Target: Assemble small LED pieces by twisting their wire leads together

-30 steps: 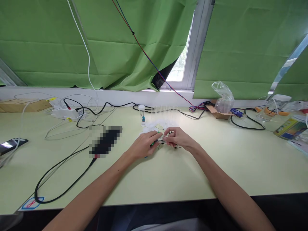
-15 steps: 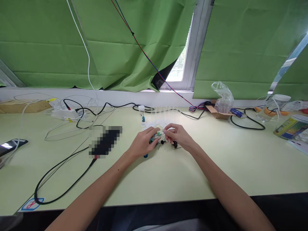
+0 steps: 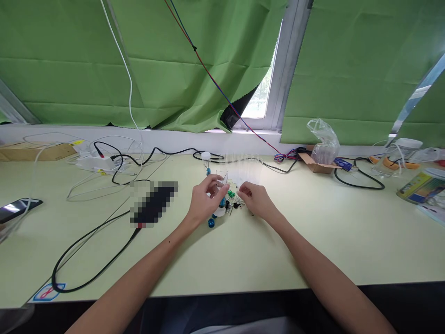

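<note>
My left hand (image 3: 206, 197) is closed around a small clear tube (image 3: 225, 177), its rim showing above the fingers. Blue pieces and a whitish rounded part (image 3: 219, 212) show just below the thumb; whether they belong to the tube is unclear. My right hand (image 3: 255, 197) has its fingers pinched together at the edge of a pile of small electronic parts (image 3: 236, 204), with green, black and thin wire-like pieces. Anything between those fingertips is hidden. A round blue piece (image 3: 211, 223) lies in front of my left hand.
A white-capped clear vial (image 3: 206, 157) with blue contents stands behind my left hand. Several clear tubes (image 3: 243, 167) stand at the back. A pixelated dark device (image 3: 155, 204) with a black cable lies left. A cardboard box (image 3: 314, 163) and a plastic jar (image 3: 419, 185) are right.
My left hand has turned more upright, and the clear tube now shows in it. My right hand has lowered and curled its fingers at the pile, leaving more of the parts visible.
</note>
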A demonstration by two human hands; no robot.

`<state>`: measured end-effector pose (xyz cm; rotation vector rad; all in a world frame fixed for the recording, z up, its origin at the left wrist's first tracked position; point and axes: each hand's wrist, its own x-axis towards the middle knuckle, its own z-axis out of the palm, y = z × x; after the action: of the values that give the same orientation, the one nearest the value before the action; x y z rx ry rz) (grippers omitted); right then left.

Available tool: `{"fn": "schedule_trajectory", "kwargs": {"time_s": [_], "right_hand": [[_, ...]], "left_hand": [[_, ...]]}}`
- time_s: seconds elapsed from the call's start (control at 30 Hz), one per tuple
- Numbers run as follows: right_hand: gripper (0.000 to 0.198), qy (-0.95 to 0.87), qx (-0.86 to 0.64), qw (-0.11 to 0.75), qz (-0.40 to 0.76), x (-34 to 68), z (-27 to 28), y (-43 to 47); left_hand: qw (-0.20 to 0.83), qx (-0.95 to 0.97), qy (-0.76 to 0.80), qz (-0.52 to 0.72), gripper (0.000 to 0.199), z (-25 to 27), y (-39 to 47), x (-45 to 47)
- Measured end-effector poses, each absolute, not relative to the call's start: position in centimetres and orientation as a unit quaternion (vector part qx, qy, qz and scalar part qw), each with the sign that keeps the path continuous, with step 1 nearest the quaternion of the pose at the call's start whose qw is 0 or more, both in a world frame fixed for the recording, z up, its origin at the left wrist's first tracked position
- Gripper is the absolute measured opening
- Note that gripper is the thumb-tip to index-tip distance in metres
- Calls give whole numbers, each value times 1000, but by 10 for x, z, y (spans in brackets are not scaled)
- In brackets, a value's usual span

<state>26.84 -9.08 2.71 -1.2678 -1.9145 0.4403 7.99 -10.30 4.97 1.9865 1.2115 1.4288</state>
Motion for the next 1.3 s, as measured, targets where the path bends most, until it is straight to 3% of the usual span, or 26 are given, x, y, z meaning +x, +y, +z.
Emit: {"fn": "schedule_trajectory", "kwargs": {"time_s": [0.23, 0.63, 1.3], "right_hand": [[8, -790, -503, 319, 150, 269, 23, -89], [7, -802, -494, 295, 158, 267, 26, -93], [10, -796, -491, 327, 139, 268, 21, -88]], "left_hand": [[294, 737, 418, 442, 30, 43, -107, 86], [283, 757, 433, 399, 32, 42, -105, 87], [324, 700, 464, 436, 35, 40, -98, 84]]}}
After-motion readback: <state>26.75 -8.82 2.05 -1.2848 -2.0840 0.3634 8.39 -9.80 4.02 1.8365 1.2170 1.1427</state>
